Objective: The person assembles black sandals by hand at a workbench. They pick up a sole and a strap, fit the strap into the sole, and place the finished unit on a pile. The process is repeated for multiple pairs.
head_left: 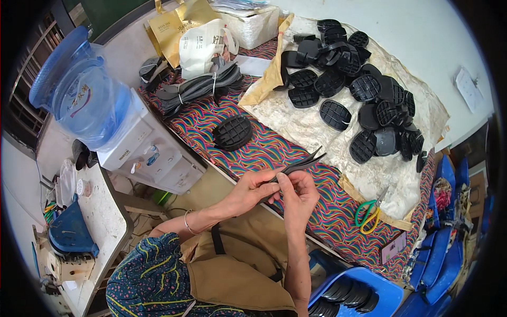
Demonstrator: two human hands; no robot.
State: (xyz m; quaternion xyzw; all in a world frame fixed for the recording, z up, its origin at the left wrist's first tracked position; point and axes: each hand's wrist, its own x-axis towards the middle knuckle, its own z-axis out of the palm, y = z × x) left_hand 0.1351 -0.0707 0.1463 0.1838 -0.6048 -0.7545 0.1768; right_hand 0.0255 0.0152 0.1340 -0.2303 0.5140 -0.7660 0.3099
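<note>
Brown apron (237, 280) closest to us, patterned sleeve (145, 269) beside it, and out past them our two hands meet at the near edge of the bright wavy cloth (195, 127)! We've got the dark strips (303, 164) pinched on both sides: left hand (253, 186) gripping with thumb and fingers at the near end, right hand (300, 193) closed on them just beside it. Look at the line: their long axis slants away from us and rightward, tips splayed apart, and our right hand is nearer those free tips. Out ahead, one black pad (233, 132) sits on the cloth, the big pile of pads (348, 79) spreads over the pale sheet (280, 116), and scissors (377, 204) lie well off to our right.
</note>
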